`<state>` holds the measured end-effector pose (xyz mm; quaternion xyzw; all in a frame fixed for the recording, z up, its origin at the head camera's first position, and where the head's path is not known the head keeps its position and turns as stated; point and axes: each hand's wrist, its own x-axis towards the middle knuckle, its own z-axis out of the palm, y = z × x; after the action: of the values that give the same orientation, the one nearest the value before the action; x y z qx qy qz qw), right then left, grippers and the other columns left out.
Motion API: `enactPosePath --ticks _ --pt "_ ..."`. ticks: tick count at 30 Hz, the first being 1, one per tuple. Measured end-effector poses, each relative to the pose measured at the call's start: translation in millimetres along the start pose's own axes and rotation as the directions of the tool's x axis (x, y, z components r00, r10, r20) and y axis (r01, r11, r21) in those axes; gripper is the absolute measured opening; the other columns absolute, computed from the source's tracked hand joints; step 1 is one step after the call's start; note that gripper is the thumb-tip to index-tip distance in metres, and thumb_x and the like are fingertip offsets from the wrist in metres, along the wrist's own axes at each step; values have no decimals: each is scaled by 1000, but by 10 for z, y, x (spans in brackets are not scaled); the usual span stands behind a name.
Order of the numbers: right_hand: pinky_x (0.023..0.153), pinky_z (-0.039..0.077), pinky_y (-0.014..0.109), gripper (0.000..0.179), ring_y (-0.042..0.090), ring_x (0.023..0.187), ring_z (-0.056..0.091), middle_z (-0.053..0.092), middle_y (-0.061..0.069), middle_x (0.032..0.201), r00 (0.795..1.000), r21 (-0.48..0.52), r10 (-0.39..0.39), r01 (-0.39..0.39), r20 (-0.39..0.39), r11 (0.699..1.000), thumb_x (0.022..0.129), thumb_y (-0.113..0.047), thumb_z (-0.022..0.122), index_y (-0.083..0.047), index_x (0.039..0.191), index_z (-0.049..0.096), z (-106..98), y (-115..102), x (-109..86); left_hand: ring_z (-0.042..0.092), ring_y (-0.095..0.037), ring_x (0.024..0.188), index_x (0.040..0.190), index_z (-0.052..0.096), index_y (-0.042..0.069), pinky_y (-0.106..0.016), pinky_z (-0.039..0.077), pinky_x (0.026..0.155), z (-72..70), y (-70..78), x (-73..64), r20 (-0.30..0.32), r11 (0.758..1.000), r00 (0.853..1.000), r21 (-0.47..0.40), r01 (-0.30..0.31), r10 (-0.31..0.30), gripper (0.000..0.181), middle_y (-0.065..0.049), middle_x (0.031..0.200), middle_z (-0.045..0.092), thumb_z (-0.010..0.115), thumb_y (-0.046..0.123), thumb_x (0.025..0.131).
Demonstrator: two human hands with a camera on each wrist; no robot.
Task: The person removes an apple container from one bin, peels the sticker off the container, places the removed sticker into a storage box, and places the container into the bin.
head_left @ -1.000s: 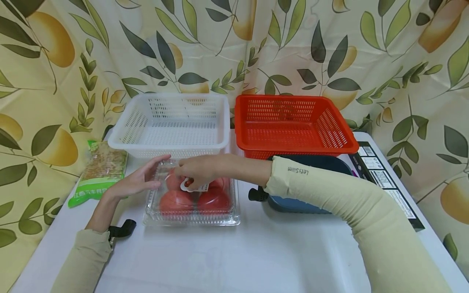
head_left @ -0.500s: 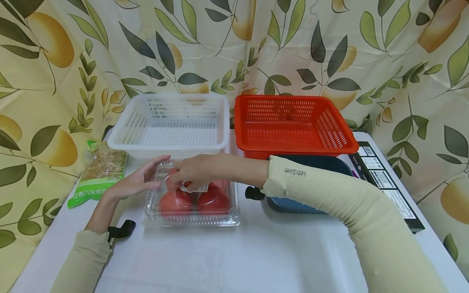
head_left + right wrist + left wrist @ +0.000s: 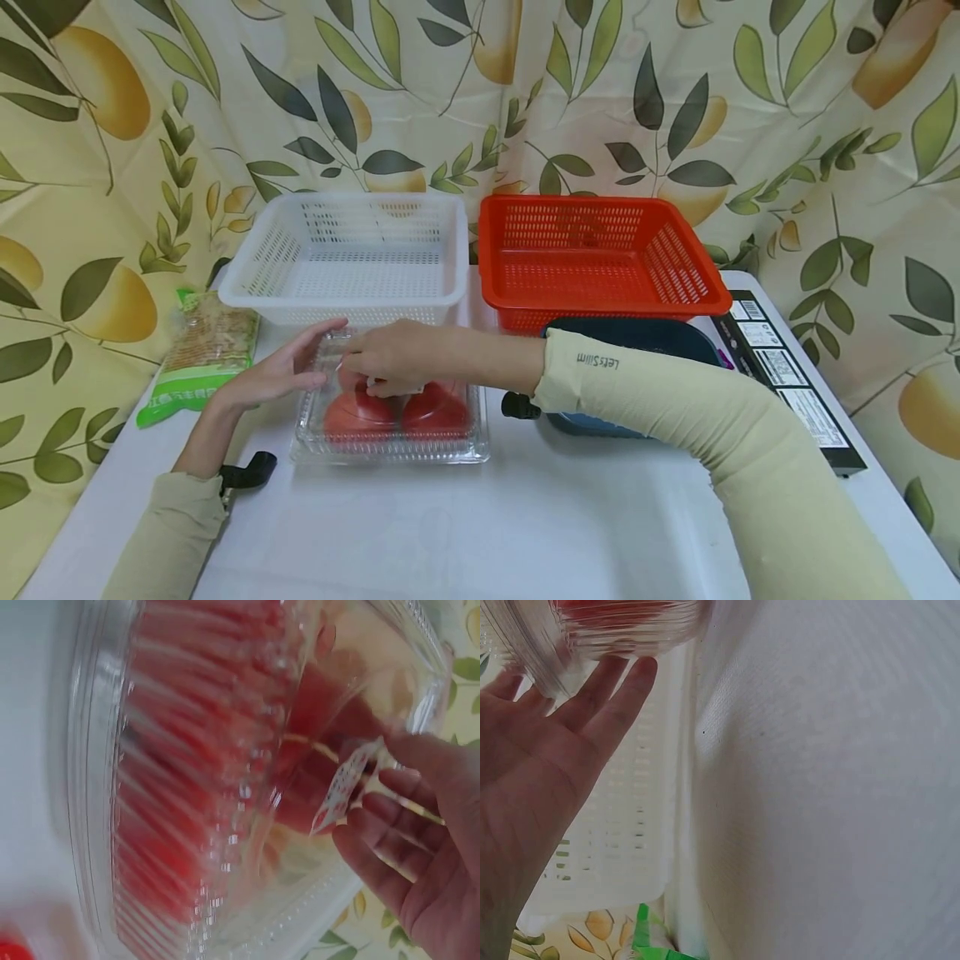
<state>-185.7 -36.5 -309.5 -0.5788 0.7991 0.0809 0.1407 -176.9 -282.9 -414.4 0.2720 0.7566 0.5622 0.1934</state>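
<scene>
A clear ribbed plastic box point(image 3: 390, 452) holds several round red fruits point(image 3: 360, 417) that look like tomatoes. My right hand point(image 3: 405, 354) lies over the lid and pinches a small white printed label point(image 3: 346, 784) on top. In the right wrist view one edge of the label stands up off the lid, between thumb and fingers. At the box's left side, my left hand point(image 3: 273, 373) has its fingers spread and touches the wall with its fingertips. The left wrist view shows those straight fingers point(image 3: 622, 705) against the ribbed side.
Behind the box sits a white perforated basket point(image 3: 345, 304), with a red basket point(image 3: 607, 304) to its right. A dark blue bin point(image 3: 600, 423) stands under my right forearm. Left lies a green-and-clear food packet point(image 3: 202, 346); right, a black box with white labels point(image 3: 787, 379).
My right hand has shifted slightly left and down over the label, now covering most of it. The left hand and the box have stayed in place.
</scene>
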Motion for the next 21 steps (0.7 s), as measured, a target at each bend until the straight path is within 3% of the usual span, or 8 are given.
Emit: enactPosePath --ticks 4,9,16,21 --pt "87 56 33 23 12 107 57 60 -5 119 998 0 59 -59 -10 998 96 -27 57 -19 118 56 30 -33 42 -1 -38 150 155 16 17 -70 1 114 8 -17 -4 -7 1000 1000 4 6 -6 77 -13 163 10 57 4 92" --pt "83 54 27 20 11 101 55 61 -7 111 997 64 58 -55 -48 996 94 -23 59 -24 114 60 68 -56 30 -1 -39 150 155 17 19 -72 3 113 5 -36 7 -13 1000 1000 8 20 -20 76 -12 163 12 57 5 93" --pt "91 53 27 23 11 108 55 61 -8 119 993 27 64 -62 -99 998 94 -21 59 -25 117 61 120 -86 17 1 -38 150 155 17 20 -72 4 113 1 -54 19 -15 1000 999 7 30 -30 76 -12 163 12 57 5 93" --pt "86 54 29 28 11 108 57 60 -8 125 989 4 76 -76 -129 997 96 -16 53 -28 120 61 163 -57 34 2 -37 150 155 17 19 -71 4 114 0 -53 18 -13 1000 1000 3 21 -21 76 -12 162 13 57 5 93"
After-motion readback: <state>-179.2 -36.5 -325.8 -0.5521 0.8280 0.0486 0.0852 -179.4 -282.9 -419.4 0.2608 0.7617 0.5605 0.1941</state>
